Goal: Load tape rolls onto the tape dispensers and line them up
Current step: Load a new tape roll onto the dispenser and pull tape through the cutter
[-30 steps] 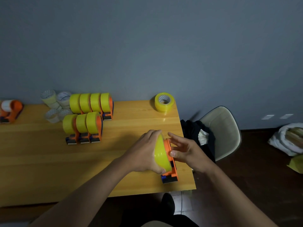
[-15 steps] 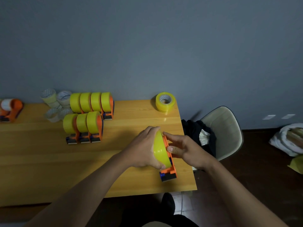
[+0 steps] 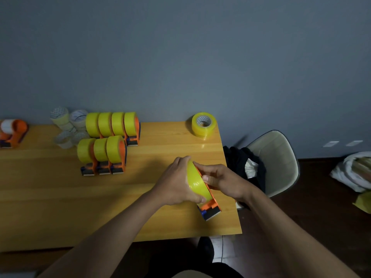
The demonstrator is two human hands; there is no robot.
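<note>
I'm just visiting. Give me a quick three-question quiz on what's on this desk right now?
1. True or false: the loose yellow roll lies at the table's far right corner.
2. How many loaded dispensers are in the front row?
3. Which hand grips the yellow roll at the orange dispenser: A left hand, B right hand?

Key: 1 true; 2 three; 3 A.

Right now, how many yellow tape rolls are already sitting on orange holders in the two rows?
7. Four stand in the back row by the wall, three in the front row. An eighth roll is in the hands, and a loose roll lies at the table's far corner.
</note>
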